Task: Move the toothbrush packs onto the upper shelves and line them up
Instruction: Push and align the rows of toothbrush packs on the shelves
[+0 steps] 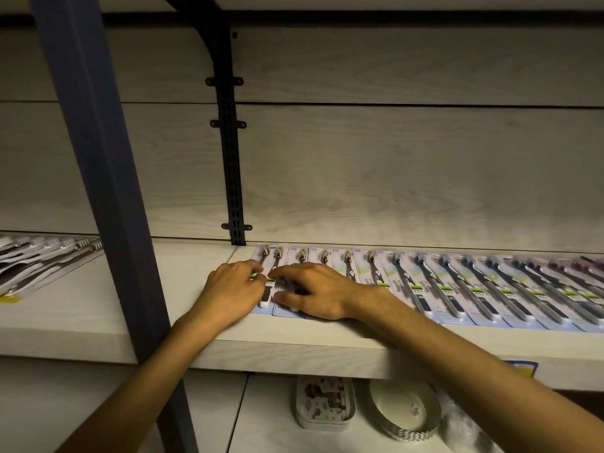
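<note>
A long row of toothbrush packs (457,289) lies flat and overlapping on the pale wooden shelf (294,354), running from the middle to the right edge. My left hand (232,289) rests at the row's left end, fingertips on the leftmost pack (266,256). My right hand (313,289) lies palm down with spread fingers on the packs beside it. Neither hand grips a pack; both press on top. Another fan of toothbrush packs (42,259) lies on the same shelf at the far left.
A blue upright post (108,191) stands in front of the shelf, left of my hands. A black slotted bracket (232,158) runs up the back wall. Below the shelf sit a stack of floral trays (325,403) and round white dishes (405,413).
</note>
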`<action>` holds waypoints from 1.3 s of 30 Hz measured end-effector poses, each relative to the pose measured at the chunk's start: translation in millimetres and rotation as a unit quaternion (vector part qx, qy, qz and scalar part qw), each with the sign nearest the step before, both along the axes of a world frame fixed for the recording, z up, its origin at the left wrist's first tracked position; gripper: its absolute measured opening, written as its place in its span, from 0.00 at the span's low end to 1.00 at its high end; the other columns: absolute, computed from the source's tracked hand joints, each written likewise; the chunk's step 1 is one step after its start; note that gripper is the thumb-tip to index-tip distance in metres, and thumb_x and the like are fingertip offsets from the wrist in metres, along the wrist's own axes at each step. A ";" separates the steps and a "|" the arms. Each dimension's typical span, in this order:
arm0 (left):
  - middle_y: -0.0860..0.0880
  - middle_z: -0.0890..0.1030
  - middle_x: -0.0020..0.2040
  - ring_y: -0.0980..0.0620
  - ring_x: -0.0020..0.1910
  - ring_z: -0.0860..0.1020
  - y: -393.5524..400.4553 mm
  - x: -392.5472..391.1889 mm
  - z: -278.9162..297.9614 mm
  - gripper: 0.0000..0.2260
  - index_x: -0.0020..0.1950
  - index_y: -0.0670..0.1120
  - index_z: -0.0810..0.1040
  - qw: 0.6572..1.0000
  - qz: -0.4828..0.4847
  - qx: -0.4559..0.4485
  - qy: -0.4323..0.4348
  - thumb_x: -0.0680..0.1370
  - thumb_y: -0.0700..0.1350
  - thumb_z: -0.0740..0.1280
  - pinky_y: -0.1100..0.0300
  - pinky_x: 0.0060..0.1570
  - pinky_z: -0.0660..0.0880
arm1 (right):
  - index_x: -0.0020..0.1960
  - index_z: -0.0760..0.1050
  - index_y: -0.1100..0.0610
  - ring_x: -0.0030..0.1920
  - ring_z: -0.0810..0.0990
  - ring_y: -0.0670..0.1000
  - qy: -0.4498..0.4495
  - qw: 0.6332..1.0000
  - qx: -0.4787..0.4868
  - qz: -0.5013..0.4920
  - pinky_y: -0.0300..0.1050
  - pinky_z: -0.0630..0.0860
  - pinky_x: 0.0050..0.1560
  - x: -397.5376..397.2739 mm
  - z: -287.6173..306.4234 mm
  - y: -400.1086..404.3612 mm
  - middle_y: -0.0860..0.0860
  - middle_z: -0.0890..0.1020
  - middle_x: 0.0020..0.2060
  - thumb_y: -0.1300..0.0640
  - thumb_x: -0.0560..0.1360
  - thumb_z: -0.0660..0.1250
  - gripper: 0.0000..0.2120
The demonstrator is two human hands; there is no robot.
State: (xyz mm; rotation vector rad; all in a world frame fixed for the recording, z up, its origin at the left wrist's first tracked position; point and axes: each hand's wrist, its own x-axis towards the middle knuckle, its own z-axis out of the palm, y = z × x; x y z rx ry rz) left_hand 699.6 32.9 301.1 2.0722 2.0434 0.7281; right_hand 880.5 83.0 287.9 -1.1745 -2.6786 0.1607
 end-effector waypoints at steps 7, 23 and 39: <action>0.53 0.64 0.78 0.50 0.72 0.69 -8.9 -3.5 -9.6 0.22 0.74 0.55 0.70 0.998 -0.059 -0.010 0.015 0.81 0.56 0.62 0.56 0.65 0.67 | 0.74 0.68 0.51 0.61 0.78 0.53 0.029 1.000 -0.004 -0.005 0.55 0.76 0.63 10.6 12.6 -6.1 0.52 0.78 0.66 0.38 0.80 0.59 0.27; 0.56 0.61 0.79 0.49 0.75 0.66 -12.3 -13.2 -20.0 0.20 0.75 0.64 0.64 0.990 -0.086 0.000 0.116 0.83 0.59 0.56 0.48 0.72 0.63 | 0.74 0.68 0.44 0.65 0.74 0.46 0.055 0.998 -0.001 -0.004 0.46 0.75 0.63 37.5 -2.8 -16.1 0.45 0.71 0.72 0.32 0.76 0.62 0.30; 0.54 0.65 0.76 0.52 0.72 0.68 -18.7 -10.9 -20.3 0.17 0.73 0.60 0.70 0.991 -0.083 0.043 0.091 0.84 0.51 0.56 0.56 0.67 0.65 | 0.71 0.68 0.44 0.53 0.76 0.46 0.026 0.998 0.058 -0.019 0.44 0.77 0.51 33.7 0.8 -22.1 0.45 0.75 0.63 0.34 0.76 0.62 0.27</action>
